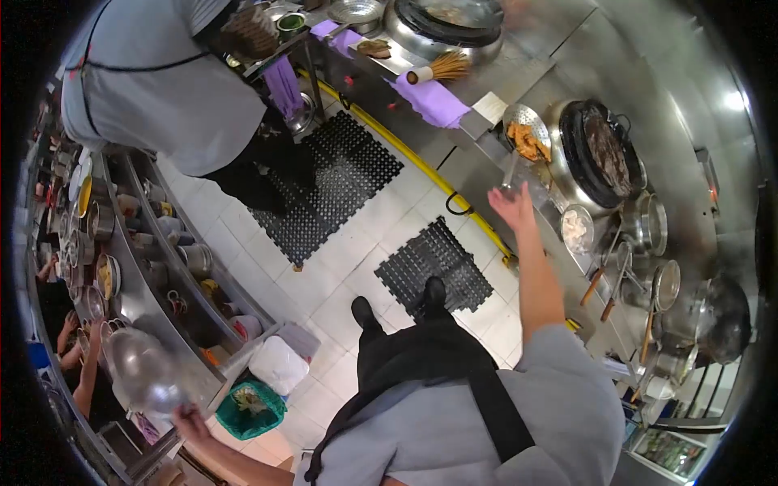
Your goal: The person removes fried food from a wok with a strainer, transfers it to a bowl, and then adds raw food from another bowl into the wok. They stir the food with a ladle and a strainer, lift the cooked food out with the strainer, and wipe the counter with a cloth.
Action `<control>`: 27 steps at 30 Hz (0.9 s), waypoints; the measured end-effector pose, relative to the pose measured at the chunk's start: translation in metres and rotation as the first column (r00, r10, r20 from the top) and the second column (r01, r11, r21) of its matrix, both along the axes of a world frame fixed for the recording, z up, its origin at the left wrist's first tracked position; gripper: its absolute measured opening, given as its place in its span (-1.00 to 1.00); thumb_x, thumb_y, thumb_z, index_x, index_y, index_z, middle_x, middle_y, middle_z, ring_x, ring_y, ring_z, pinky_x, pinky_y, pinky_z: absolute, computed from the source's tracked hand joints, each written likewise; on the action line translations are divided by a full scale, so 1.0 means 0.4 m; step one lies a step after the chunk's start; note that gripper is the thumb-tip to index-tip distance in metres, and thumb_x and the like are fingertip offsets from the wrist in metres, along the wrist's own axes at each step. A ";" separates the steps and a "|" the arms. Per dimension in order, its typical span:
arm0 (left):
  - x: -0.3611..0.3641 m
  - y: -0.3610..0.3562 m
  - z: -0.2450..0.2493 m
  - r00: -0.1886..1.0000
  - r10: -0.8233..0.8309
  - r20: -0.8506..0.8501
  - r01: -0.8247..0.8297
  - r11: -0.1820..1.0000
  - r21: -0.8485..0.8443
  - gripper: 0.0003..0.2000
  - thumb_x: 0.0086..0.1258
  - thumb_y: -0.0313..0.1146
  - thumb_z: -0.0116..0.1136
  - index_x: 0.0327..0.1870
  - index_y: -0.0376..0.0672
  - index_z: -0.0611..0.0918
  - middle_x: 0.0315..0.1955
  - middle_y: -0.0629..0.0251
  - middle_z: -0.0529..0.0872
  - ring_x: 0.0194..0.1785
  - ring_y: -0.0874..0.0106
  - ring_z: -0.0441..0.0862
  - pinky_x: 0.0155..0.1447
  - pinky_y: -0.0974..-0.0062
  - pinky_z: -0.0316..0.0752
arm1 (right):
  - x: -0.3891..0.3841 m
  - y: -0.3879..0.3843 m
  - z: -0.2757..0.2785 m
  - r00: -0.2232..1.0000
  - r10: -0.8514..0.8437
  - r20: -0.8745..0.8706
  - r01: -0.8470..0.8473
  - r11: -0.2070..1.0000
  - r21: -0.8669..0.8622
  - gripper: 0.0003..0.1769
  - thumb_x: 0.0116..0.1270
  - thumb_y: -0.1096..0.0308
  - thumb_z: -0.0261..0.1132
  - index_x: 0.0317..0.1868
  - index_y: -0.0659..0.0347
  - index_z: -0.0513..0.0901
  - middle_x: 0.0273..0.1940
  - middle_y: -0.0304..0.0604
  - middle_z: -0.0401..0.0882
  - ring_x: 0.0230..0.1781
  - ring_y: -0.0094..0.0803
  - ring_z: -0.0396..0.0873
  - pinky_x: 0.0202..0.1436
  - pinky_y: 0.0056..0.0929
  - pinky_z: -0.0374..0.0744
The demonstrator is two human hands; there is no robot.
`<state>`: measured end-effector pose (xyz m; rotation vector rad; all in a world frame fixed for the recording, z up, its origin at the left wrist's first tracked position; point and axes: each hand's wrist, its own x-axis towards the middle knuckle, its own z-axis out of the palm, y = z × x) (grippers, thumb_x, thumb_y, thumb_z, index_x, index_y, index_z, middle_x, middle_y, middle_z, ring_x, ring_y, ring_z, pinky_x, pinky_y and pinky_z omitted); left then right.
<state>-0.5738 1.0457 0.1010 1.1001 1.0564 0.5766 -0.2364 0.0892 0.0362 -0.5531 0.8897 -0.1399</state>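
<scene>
My left hand [191,423] grips the rim of a large shiny metal bowl [144,368], held tilted beside the steel shelving at the lower left. The bowl's inside is hard to make out. My right hand [512,209] is stretched forward at the cooking counter, its fingers around the handle end of a perforated skimmer [519,115]. Browned fried pieces [528,144] lie in the skimmer, next to a large round wok station [596,154]. A small bowl with pale food [576,228] sits just right of my right forearm.
A co-worker [170,97] stands at the upper left on a black mat [328,182]. A yellow pipe [405,154] runs along the counter front. A green-lined bin [251,409] stands near my left arm. Pots and ladles [640,283] crowd the right counter.
</scene>
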 end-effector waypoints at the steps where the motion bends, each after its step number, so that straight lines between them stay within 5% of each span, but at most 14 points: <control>1: -0.016 -0.028 -0.066 0.978 -0.202 -0.045 0.195 0.973 -0.126 -0.81 0.39 -0.32 0.12 -0.09 -0.20 0.58 -0.24 0.24 0.65 -0.20 0.35 0.62 -0.13 0.37 0.56 | 0.045 -0.042 -0.029 0.993 0.039 0.107 -0.044 0.998 0.049 -0.29 0.40 -0.19 0.20 0.24 0.25 0.32 -0.09 0.04 0.55 -0.15 -0.08 0.60 -0.03 -0.20 0.61; 2: 0.134 -0.371 0.048 0.960 -0.281 -0.006 0.278 0.954 -0.109 -0.77 0.37 -0.32 0.14 -0.03 -0.22 0.58 -0.17 0.23 0.65 -0.16 0.35 0.61 -0.09 0.34 0.58 | 0.100 -0.085 -0.072 0.972 0.073 0.224 -0.095 0.992 0.088 -0.40 0.40 -0.11 0.23 0.12 0.25 0.39 -0.19 -0.02 0.56 -0.24 -0.16 0.59 -0.15 -0.28 0.61; 3: 0.092 -0.387 -0.130 0.856 -0.464 -0.229 0.517 0.782 0.348 -0.71 0.34 -0.34 0.15 0.05 -0.21 0.56 -0.12 0.22 0.65 -0.08 0.34 0.61 -0.02 0.27 0.62 | 0.129 -0.119 -0.107 0.938 0.097 0.332 -0.145 0.982 0.123 -0.50 0.40 -0.04 0.27 0.00 0.26 0.47 -0.28 -0.08 0.56 -0.34 -0.24 0.58 -0.26 -0.35 0.61; 4: 0.240 -0.607 -0.013 0.886 -0.441 -0.145 0.391 0.877 -0.279 -0.72 0.32 -0.36 0.15 0.03 -0.20 0.59 -0.11 0.25 0.65 0.02 0.30 0.59 0.04 0.22 0.63 | 0.137 -0.152 -0.132 0.947 0.130 0.294 -0.172 0.978 0.119 -0.62 0.40 0.06 0.28 -0.10 0.23 0.47 -0.35 -0.14 0.53 -0.42 -0.30 0.53 -0.36 -0.39 0.55; 7: 0.516 -1.061 -0.055 0.752 -0.655 -0.067 0.563 0.692 -0.451 -0.74 0.28 -0.50 0.10 -0.03 -0.40 0.59 -0.17 0.05 0.69 -0.18 0.20 0.72 -0.21 0.16 0.71 | 0.100 -0.186 -0.109 0.974 0.190 0.121 -0.197 0.979 0.048 -0.90 0.34 0.42 0.22 -0.34 0.13 0.46 -0.56 -0.30 0.44 -0.70 -0.48 0.38 -0.68 -0.51 0.36; 8: 0.585 -1.200 -0.047 0.673 -0.738 -0.042 0.680 0.640 -0.358 -0.72 0.27 -0.55 0.07 -0.02 -0.44 0.57 -0.18 0.01 0.69 -0.26 0.18 0.73 -0.28 0.16 0.71 | 0.047 -0.168 -0.084 0.966 0.216 0.140 -0.216 0.976 -0.014 -0.92 0.32 0.45 0.22 -0.30 0.13 0.46 -0.56 -0.29 0.44 -0.71 -0.47 0.37 -0.68 -0.51 0.36; 11: 0.754 -1.492 -0.155 0.416 -0.899 0.139 0.872 0.350 -0.341 -0.60 0.28 -0.54 -0.04 0.17 -0.47 0.43 -0.18 -0.05 0.68 -0.28 0.10 0.74 -0.34 0.14 0.74 | -0.128 -0.096 0.020 0.947 0.300 0.113 -0.223 0.870 -0.440 -0.65 0.19 0.53 0.25 0.00 0.26 0.41 -0.53 -0.18 0.45 -0.76 -0.42 0.40 -0.74 -0.40 0.39; 14: 0.870 -1.753 -0.188 0.271 -0.952 0.140 0.919 0.213 -0.332 -0.54 0.35 -0.51 -0.05 0.28 -0.41 0.32 -0.07 -0.11 0.64 -0.24 0.08 0.75 -0.33 0.27 0.75 | -0.260 -0.031 0.093 0.953 0.280 -0.115 -0.277 0.658 -0.700 -0.68 0.15 0.54 0.26 -0.09 0.31 0.39 -0.53 -0.17 0.43 -0.80 -0.42 0.38 -0.77 -0.40 0.36; 16: 0.908 -1.892 -0.139 0.182 -0.961 0.209 0.936 0.104 -0.335 -0.53 0.35 -0.53 -0.06 0.29 -0.43 0.27 -0.06 -0.15 0.63 -0.26 0.04 0.75 -0.35 0.28 0.75 | -0.310 -0.002 0.143 0.937 0.239 -0.255 -0.349 0.583 -0.734 -0.75 0.13 0.51 0.27 -0.22 0.27 0.37 -0.57 -0.22 0.30 -0.75 -0.37 0.41 -0.67 -0.32 0.42; 18: 0.921 -2.003 -0.107 0.185 -0.954 0.237 0.934 0.096 -0.343 -0.52 0.34 -0.54 -0.06 0.29 -0.43 0.25 -0.08 -0.18 0.63 -0.28 0.03 0.75 -0.35 0.25 0.75 | -0.363 -0.035 0.024 0.930 0.159 -0.332 -0.357 0.173 -0.918 -0.67 0.12 0.49 0.28 -0.09 0.33 0.44 -0.50 -0.04 0.47 -0.53 -0.14 0.60 -0.37 -0.18 0.58; 21: 0.938 -2.087 -0.108 0.178 -0.938 0.299 0.938 0.071 -0.338 -0.52 0.32 -0.55 -0.08 0.28 -0.39 0.24 -0.12 -0.20 0.63 -0.31 0.02 0.75 -0.37 0.22 0.75 | -0.412 -0.034 0.044 0.950 -0.021 -0.311 -0.312 -0.031 -0.950 -0.47 0.12 0.46 0.28 0.16 0.33 0.46 -0.32 0.17 0.63 -0.24 0.07 0.68 -0.09 -0.13 0.58; 27: 0.933 -2.077 -0.130 0.198 -0.940 0.276 0.931 0.093 -0.353 -0.48 0.31 -0.58 -0.12 0.33 -0.29 0.15 -0.18 -0.16 0.65 -0.37 0.04 0.74 -0.42 0.21 0.73 | -0.466 -0.098 0.103 0.837 -0.071 -0.543 -0.546 -0.183 -0.818 -0.24 0.14 0.43 0.29 0.42 0.13 0.32 -0.17 0.25 0.65 -0.20 0.16 0.66 -0.13 -0.04 0.58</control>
